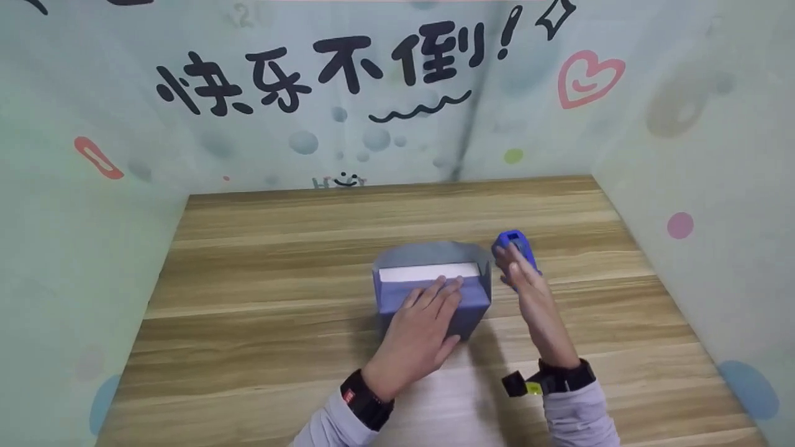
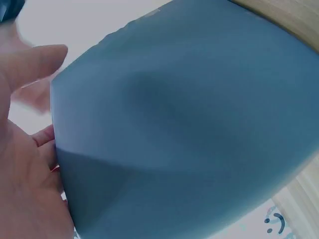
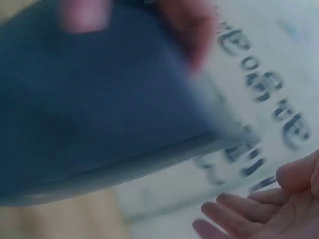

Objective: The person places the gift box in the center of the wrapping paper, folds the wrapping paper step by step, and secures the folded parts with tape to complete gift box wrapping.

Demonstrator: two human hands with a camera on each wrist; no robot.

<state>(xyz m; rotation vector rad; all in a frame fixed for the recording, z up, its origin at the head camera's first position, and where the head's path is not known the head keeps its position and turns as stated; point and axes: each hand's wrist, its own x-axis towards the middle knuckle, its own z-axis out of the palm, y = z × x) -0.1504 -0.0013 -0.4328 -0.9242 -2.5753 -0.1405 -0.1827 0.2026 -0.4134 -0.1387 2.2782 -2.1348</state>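
A blue-grey box (image 1: 470, 315) stands on the wooden table with its curved lid flap (image 1: 435, 252) raised at the back. A white block or stack (image 1: 397, 274) shows in the opening. My left hand (image 1: 417, 335) rests palm down on the box's near top panel, fingers extended towards the opening. In the left wrist view, the thumb lies beside the corner of the box (image 2: 179, 119). My right hand (image 1: 539, 304) is held apart, to the right of the box, fingers stretched out. Its fingertips overlap a blue object with a dark slot (image 1: 513, 236), partly hidden behind them.
The wooden table (image 1: 261, 279) is bordered by pale printed walls at the back (image 1: 248, 143), left and right. A black wrist strap (image 1: 367, 402) sits on the left wrist. Another strap (image 1: 568, 375), with a small black block attached, is on the right.
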